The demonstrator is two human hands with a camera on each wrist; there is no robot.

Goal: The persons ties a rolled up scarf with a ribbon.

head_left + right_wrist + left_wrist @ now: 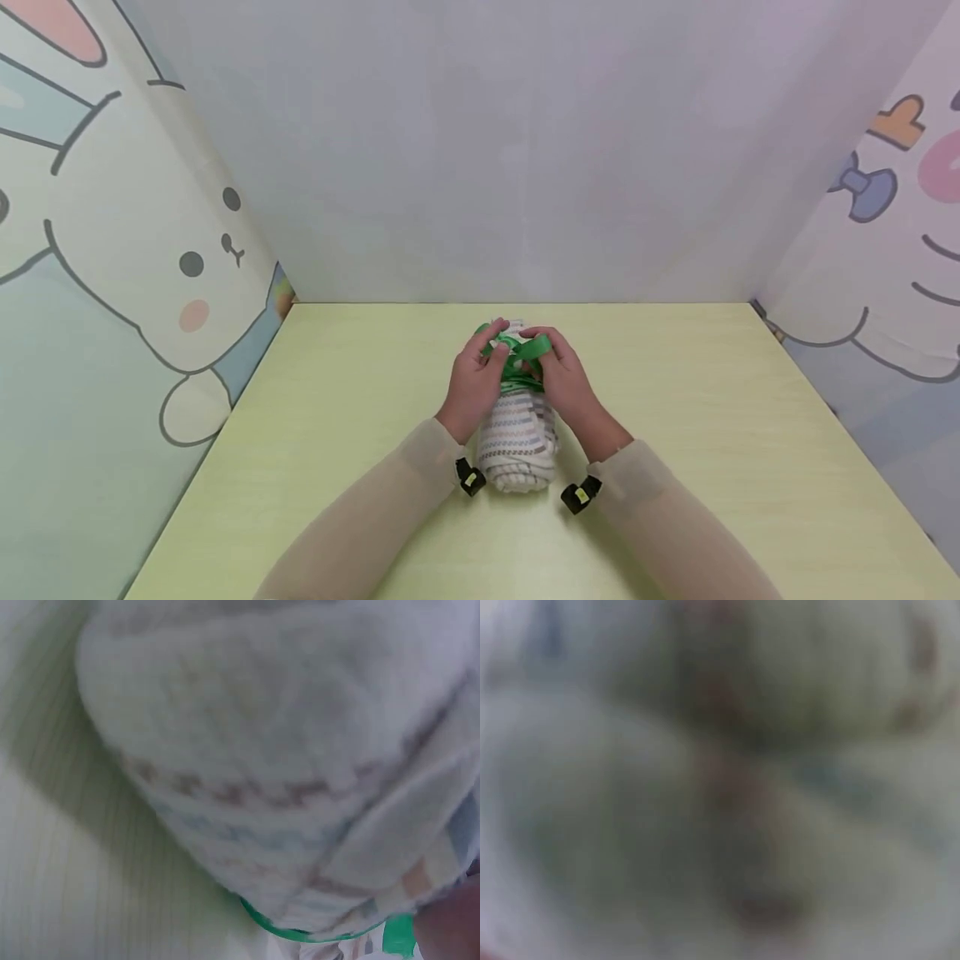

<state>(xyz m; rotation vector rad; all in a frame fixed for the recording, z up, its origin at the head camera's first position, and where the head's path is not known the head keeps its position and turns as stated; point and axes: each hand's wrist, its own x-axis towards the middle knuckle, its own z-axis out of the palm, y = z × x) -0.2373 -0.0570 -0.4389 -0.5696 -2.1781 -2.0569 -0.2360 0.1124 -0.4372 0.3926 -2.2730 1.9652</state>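
A rolled striped towel (517, 433) lies lengthwise on the table, with a green ribbon (521, 383) wrapped around its far part. My left hand (474, 385) pinches the ribbon between thumb and fingers on the left side of the knot area. On the right, my right hand (567, 385) holds another stretch of it, and a loop stands out over those fingers. In the right wrist view the towel (247, 742) fills most of the picture, with the ribbon (397, 935) and a bit of the hand (450, 922) at the lower right. The left wrist view is a blur.
The pale yellow table (360, 375) reaches back to a plain light wall (517, 167). Cartoon-printed panels stand along the left (135, 217) and right sides. A small black wrist camera (470, 477) sits at the left cuff, another (581, 495) at the right.
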